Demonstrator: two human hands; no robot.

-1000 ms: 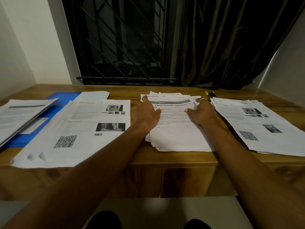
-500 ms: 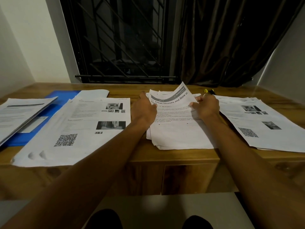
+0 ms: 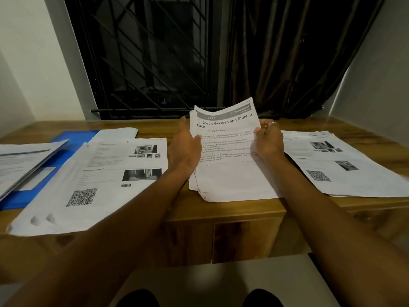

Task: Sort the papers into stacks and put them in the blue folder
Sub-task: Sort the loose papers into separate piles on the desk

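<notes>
The middle stack of papers (image 3: 228,173), headed "Clean Glasses and Store in Case", is tilted up at its far end, with its near edge on the wooden table (image 3: 243,207). My left hand (image 3: 184,147) grips the stack's left edge. My right hand (image 3: 269,141), with a ring on one finger, grips its right edge. A second stack with photos and a QR code (image 3: 99,180) lies flat to the left. A third stack (image 3: 340,162) lies flat to the right. The blue folder (image 3: 66,147) lies open at the far left, partly under papers.
More sheets (image 3: 24,160) rest on the folder's left half at the table's left edge. A barred window (image 3: 143,58) and a dark curtain (image 3: 287,54) stand behind the table. Below the table's front edge are a cabinet front (image 3: 243,238) and pale floor.
The middle stack lay flat under both hands a second ago. Both hands closed on its side edges and raised its far end, which now stands higher than half a second ago.
</notes>
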